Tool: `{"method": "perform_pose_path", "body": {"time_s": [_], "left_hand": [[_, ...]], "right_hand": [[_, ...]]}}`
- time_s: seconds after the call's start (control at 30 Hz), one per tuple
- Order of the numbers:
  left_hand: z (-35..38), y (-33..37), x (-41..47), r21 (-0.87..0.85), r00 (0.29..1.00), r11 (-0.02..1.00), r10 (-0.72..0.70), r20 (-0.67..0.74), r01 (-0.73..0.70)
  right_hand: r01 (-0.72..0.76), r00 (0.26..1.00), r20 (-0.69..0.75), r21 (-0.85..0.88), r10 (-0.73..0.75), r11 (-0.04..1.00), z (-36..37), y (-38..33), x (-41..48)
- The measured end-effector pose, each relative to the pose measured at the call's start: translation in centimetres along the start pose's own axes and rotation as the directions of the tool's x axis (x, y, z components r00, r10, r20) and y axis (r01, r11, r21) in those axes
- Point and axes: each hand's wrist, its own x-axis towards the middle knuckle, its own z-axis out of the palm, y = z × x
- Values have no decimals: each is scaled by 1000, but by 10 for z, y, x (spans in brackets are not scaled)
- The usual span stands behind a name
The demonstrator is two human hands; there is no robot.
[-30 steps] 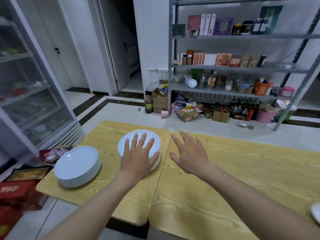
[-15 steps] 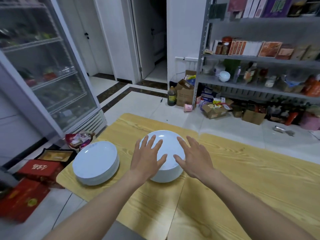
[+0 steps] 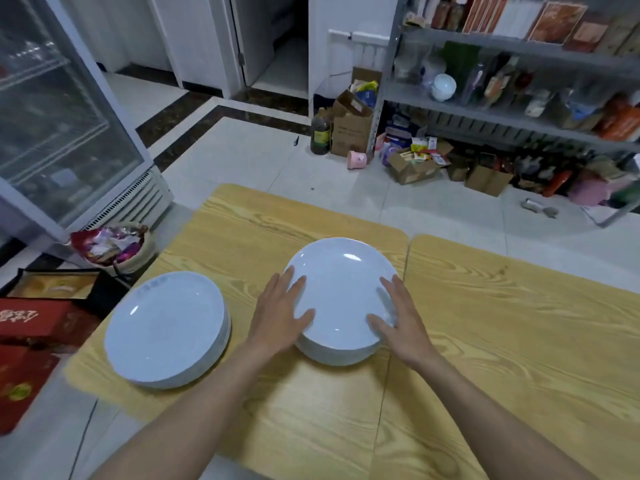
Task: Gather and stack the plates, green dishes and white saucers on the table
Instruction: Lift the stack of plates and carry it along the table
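A stack of white deep plates (image 3: 341, 289) stands near the middle of the wooden table (image 3: 502, 341). My left hand (image 3: 278, 315) lies against the stack's left side and my right hand (image 3: 398, 322) against its right side, fingers spread over the rim, so the stack is held between both hands. A second, flatter stack of white plates (image 3: 166, 329) sits to the left, close to the table's left edge, untouched. No green dishes or saucers are in view.
A glass-door fridge (image 3: 62, 116) stands at the left. A basket of wrappers (image 3: 110, 245) and red boxes (image 3: 31, 320) lie on the floor beside the table. Metal shelving (image 3: 519, 81) with goods, plus cardboard boxes (image 3: 351, 128), stands beyond the table.
My right hand moved left from the bare table onto the right side of the plate stack. My left hand slid off the top to its left side. The view shifted closer and downward.
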Motion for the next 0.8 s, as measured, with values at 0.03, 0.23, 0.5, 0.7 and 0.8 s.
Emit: {"method": "perform_pose_path", "body": {"time_s": [0.03,0.23,0.5,0.7,0.8], "left_hand": [[2,-6,3,-99,1000,995,14,-4,-15],[12,-20,7,-797,997,598,-62,54,80],[23,-31,22,-892,994,444,28,106,83],[25,-39,32,-877,991,478,92,102,46],[33,-39,29,-892,998,451,44,42,18]], "right_hand": [[-1,1000,-15,27,2,1000,3,1,2],[-83,977,-129,500,169,862,27,11,5],[-52,992,-54,662,117,748,35,29,21],[-121,978,-19,754,206,645,42,45,25],[-113,980,-27,739,196,665,46,49,29]]}}
